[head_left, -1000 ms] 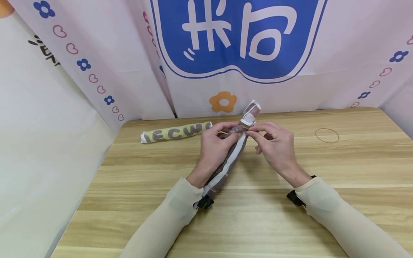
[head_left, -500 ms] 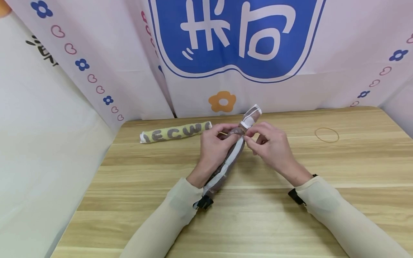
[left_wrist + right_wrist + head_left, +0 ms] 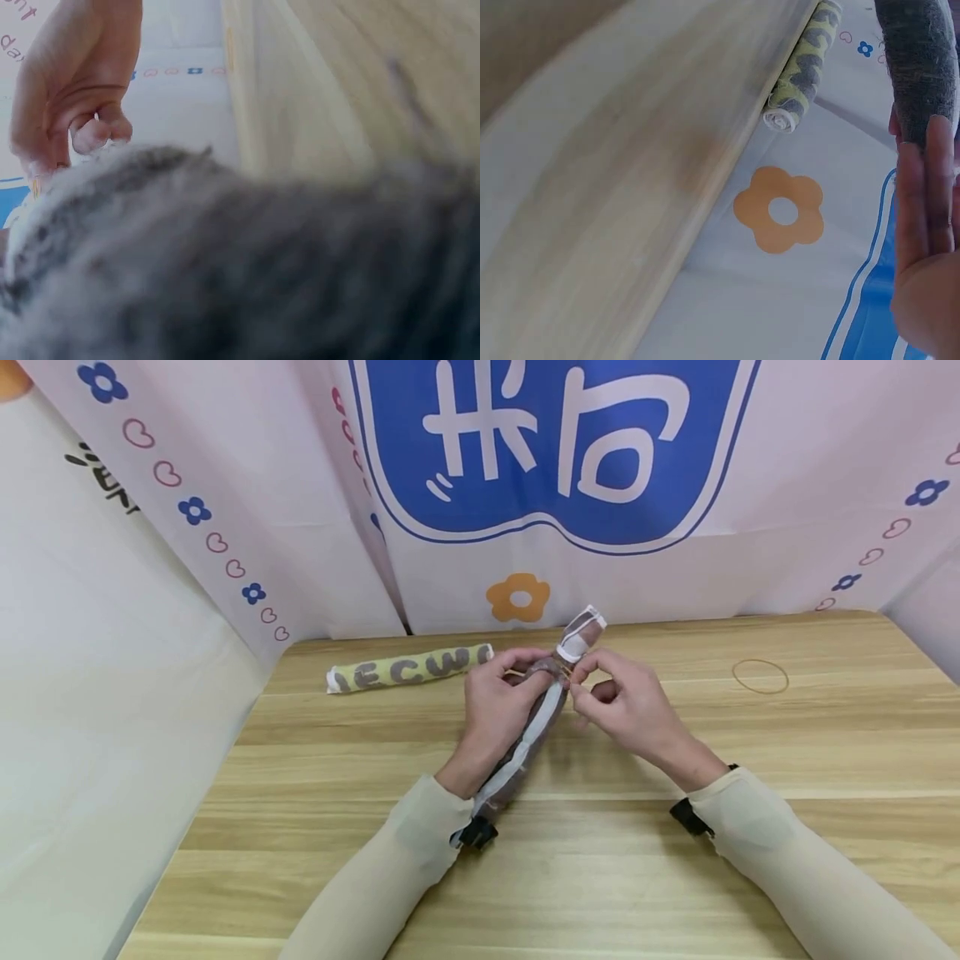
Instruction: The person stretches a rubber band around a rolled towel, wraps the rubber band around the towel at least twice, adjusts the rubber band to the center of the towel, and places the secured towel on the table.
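Banding the gray roll (image 3: 528,739), apparently | roll over table (image 3: 675,885), your left hand (image 3: 498,706) gripping near its far end | your right hand (image 3: 633,703) pinching rubber band (image 3: 565,669) there | next likely needs another snug turn

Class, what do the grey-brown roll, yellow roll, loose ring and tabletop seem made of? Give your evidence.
Grey-brown roll: probably matte towelling; its surface looks fuzzy up close.
Yellow roll: likely similar matte cloth; its white end shows coiled layers.
Loose ring: perhaps rubber, being thin and tan; finish too small to judge.
Tabletop: wood or wood-look laminate, fairly smooth; streaky grain shows.
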### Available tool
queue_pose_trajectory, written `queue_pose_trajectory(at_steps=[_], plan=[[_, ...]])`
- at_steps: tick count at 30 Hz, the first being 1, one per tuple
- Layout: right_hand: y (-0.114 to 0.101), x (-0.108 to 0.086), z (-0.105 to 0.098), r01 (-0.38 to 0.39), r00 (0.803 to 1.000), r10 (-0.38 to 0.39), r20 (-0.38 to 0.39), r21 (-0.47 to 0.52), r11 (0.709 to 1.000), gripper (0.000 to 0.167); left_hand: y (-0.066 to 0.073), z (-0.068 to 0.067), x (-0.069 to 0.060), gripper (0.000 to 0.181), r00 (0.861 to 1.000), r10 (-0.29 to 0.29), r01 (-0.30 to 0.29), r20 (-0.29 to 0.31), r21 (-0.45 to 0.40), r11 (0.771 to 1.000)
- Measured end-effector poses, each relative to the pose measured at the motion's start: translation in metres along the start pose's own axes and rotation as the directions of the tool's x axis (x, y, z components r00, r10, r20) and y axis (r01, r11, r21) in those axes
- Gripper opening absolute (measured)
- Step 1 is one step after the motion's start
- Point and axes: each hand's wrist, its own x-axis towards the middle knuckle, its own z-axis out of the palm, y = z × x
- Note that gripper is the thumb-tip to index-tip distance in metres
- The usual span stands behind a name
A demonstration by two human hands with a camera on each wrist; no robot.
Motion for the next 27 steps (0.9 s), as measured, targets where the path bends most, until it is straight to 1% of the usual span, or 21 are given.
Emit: queue_pose_trajectory(at_steps=[1, 3, 5, 7, 9, 13, 16, 18, 23, 27], plan=[[0.0009, 0.0004, 0.0003, 0.008, 1.0, -0.008, 0.005, -0.027, 1.0, 0.012, -0.0003, 0.0002, -0.0005, 0.015, 1.0, 0.001, -0.001, -0.005, 0.002, 1.0], [0.0031, 0.0016, 0.0008, 0.057, 0.998, -0.057, 0.0, -0.124, 0.991, 0.014, -0.0005, 0.0002, -0.0015, 0.016, 1.0, 0.006, -0.006, -0.017, 0.002, 1.0], [0.0051, 0.003, 0.0014, 0.119, 0.992, -0.126, -0.018, -0.226, 0.967, 0.018, -0.0006, 0.0, -0.0019, 0.016, 1.0, 0.014, -0.014, -0.025, 0.003, 1.0], [0.0062, 0.0041, 0.0021, 0.162, 0.983, -0.18, -0.038, -0.288, 0.944, 0.022, -0.0006, -0.0006, -0.0019, 0.017, 0.999, 0.02, -0.02, -0.029, 0.001, 1.0], [0.0062, 0.0048, 0.0026, 0.186, 0.976, -0.212, -0.053, -0.308, 0.933, 0.024, -0.0003, -0.0011, -0.002, 0.017, 0.999, 0.022, -0.022, -0.028, -0.004, 1.0], [0.0046, 0.0064, 0.0032, 0.21, 0.968, -0.239, -0.07, -0.286, 0.935, 0.023, 0.0011, -0.0015, -0.0022, 0.018, 0.999, 0.024, -0.024, -0.033, -0.008, 1.0], [0.0044, 0.0072, 0.0022, 0.207, 0.968, -0.234, -0.084, -0.252, 0.945, 0.023, 0.0022, -0.001, -0.0029, 0.018, 0.999, 0.021, -0.022, -0.039, -0.008, 1.0], [0.0045, 0.0076, 0.0012, 0.191, 0.973, -0.215, -0.087, -0.224, 0.956, 0.022, 0.0025, -0.0004, -0.003, 0.017, 0.999, 0.016, -0.017, -0.047, -0.007, 1.0], [0.006, 0.0068, -0.0031, 0.11, 0.989, -0.127, -0.082, -0.183, 0.977, 0.016, 0.0031, 0.001, -0.0034, 0.016, 0.999, 0.011, -0.011, -0.047, 0.008, 1.0], [0.0073, 0.0058, -0.0067, 0.05, 0.997, -0.058, -0.051, -0.146, 0.988, 0.012, 0.0039, 0.002, -0.0033, 0.017, 0.999, 0.028, -0.027, -0.041, 0.019, 0.999]])
